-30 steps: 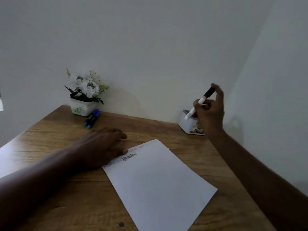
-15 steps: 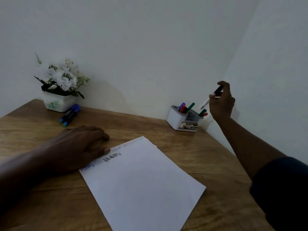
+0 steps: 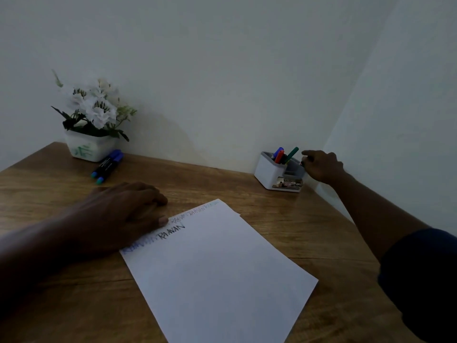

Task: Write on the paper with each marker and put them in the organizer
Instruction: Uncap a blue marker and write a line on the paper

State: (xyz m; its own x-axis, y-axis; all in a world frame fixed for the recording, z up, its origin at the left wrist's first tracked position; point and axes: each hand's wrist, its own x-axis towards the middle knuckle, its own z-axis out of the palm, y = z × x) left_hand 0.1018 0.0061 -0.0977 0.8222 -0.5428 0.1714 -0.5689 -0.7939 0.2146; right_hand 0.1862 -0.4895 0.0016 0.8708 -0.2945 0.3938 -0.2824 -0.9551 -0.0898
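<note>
A white sheet of paper [image 3: 217, 273] lies slanted on the wooden table [image 3: 222, 184], with several handwritten words along its top edge. My left hand [image 3: 118, 214] rests flat on the paper's upper left corner, holding nothing. A white organizer [image 3: 268, 173] stands at the back right with a green marker [image 3: 293, 152] and a blue and red one [image 3: 279, 154] upright in it. My right hand [image 3: 321, 167] is at the organizer's right side, fingers pinched on the dark end of a marker [image 3: 301, 164], most of which is hidden. Two blue markers [image 3: 107, 167] lie at the back left.
A white pot of white flowers [image 3: 89, 148] stands in the back left corner, right behind the two blue markers. Walls close the table at the back and on the right, just past the organizer.
My right hand has come down from above the organizer to its right side, taking the marker down with it. My left hand has stayed on the paper.
</note>
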